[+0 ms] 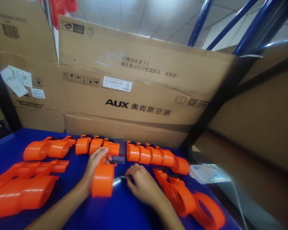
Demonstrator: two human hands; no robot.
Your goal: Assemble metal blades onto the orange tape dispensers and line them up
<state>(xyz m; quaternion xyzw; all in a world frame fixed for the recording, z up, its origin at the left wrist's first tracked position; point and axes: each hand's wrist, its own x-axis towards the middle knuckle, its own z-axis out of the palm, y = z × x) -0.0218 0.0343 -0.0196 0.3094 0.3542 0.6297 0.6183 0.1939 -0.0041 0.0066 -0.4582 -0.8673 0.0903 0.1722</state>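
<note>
My left hand (97,161) grips an orange plastic part (102,180) by its upper end, with the wide ring hanging below the fingers. Just right of that ring, my right hand (140,180) is closed around a slim tool with a silver metal tip (116,181). The tip points left, close to the ring's edge; whether it touches I cannot tell. Most of the tool's handle is hidden in the fingers. Behind both hands, a dark flat case (121,153) lies on the blue table surface (124,210).
More orange ring parts (150,155) with black pieces line the back. Other orange parts lie at left (21,191) and right (207,207). A cardboard wall (139,95) closes the back. A pale device with a cable (210,173) sits by the dark rack post (206,111).
</note>
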